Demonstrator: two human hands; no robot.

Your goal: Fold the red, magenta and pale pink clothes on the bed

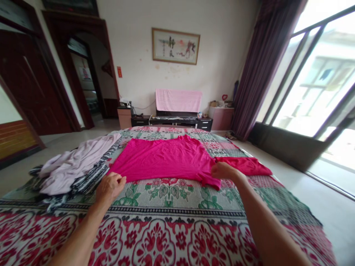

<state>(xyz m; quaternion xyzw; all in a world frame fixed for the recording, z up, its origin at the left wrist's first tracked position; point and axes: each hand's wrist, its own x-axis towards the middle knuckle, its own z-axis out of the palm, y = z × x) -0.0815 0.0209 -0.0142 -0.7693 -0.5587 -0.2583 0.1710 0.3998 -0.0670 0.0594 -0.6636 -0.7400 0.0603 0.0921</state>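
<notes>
A bright magenta shirt (163, 159) is seen spread out on a patterned bed cover (169, 197), in the middle of the view and between the two hands. Its cloth is plain and thin-looking, laid nearly flat, with soft wrinkles scattered over the body and a ruffled far edge. At the near right corner a short sleeve is left jutting out over the printed flowers; the far right corner is rumpled.

The long axis of the shirt is laid from left to right, crosswise to the person's view. The straight hem end is turned to the left, and the shoulder end is turned to the right.

The near left corner is covered by the left hand (111, 186), whose fingers are curled in and pinched on the hem. The right end, just above the sleeve, is gripped by the right hand (224, 170), with the fingers bent and pressed together; its fingertips are partly hidden.

A red cloth (246, 165) is placed just beyond the right hand. To the left, a pale pink garment (80, 159) is heaped over a black-and-white striped cloth (93, 179).
</notes>
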